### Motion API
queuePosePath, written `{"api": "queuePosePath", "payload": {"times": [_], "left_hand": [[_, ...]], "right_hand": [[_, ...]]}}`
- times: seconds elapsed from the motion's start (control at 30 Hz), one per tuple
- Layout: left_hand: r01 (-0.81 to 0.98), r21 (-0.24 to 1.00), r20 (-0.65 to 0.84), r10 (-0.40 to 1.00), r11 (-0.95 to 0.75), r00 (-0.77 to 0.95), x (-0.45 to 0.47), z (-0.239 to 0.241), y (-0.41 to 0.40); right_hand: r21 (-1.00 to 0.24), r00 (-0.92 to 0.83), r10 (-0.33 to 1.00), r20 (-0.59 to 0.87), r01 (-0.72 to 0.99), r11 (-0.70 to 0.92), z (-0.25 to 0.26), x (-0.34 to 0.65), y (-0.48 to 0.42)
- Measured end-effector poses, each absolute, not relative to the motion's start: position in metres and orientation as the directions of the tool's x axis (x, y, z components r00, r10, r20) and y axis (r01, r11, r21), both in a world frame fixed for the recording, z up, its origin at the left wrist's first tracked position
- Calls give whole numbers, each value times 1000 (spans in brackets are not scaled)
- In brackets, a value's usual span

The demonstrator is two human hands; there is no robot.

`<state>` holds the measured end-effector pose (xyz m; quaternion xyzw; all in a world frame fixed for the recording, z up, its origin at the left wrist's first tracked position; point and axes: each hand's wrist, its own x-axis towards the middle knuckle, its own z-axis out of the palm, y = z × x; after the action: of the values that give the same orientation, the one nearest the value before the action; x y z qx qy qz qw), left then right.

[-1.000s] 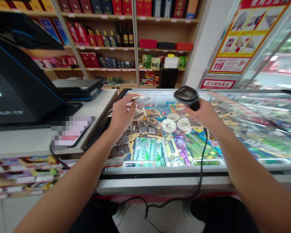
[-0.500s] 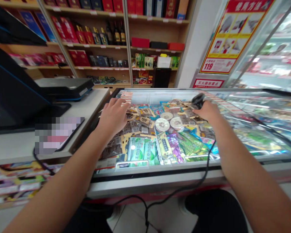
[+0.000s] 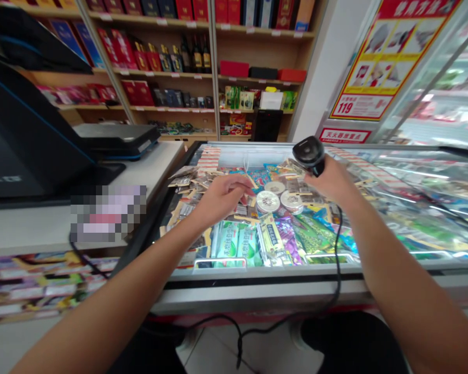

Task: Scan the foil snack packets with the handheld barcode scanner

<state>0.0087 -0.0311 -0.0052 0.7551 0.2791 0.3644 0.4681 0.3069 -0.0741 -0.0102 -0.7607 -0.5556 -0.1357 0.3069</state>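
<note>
My right hand (image 3: pixel 331 179) is wrapped round the grip of a black handheld barcode scanner (image 3: pixel 309 151), whose head points up and forward. A black cable (image 3: pixel 338 244) runs down from it over the freezer's front edge. Over the packed goods hovers my left hand (image 3: pixel 228 195), its fingers loosely bent and apart, with nothing visible in them. Beneath and beside it are dark brown packets (image 3: pixel 185 179), some heaped at the left. White round tubs (image 3: pixel 268 201) sit just to its right. Nearer me lie green-and-white packets (image 3: pixel 237 241), a purple packet (image 3: pixel 288 236) and a green packet (image 3: pixel 315 236).
The glass-topped chest freezer (image 3: pixel 257 298) spans the front, its frame edged in black. On the left counter (image 3: pixel 31 231) stand a black till (image 3: pixel 35 140), a flat scale (image 3: pixel 117 136) and a blurred-out object (image 3: pixel 113 213). Shelves (image 3: pixel 159 72) with boxes and bottles line the back.
My left hand has moved right from the left-side packets toward the tubs, its fingers bending. The scanner has come up and its head has turned more toward me. The view has shifted slightly.
</note>
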Motion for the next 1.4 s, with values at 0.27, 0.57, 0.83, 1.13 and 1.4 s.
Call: {"api": "queuePosePath", "payload": {"times": [0.27, 0.57, 0.83, 1.13, 1.4], "left_hand": [[-261, 935, 12, 717, 239, 697, 17, -8, -29], [-363, 870, 31, 697, 334, 716, 15, -15, -19], [-358, 904, 27, 807, 232, 591, 15, -15, -19], [-392, 913, 29, 938, 116, 344, 4, -1, -8], [-373, 916, -7, 937, 147, 350, 6, -2, -7]], "right_hand": [[-283, -59, 710, 702, 891, 354, -15, 215, -87], [-346, -78, 736, 672, 846, 405, -18, 222, -92], [-420, -163, 747, 645, 741, 525, -17, 226, -90], [-485, -163, 862, 480, 769, 416, 0, 254, -97], [-492, -192, 885, 424, 772, 403, 0, 258, -96]]}}
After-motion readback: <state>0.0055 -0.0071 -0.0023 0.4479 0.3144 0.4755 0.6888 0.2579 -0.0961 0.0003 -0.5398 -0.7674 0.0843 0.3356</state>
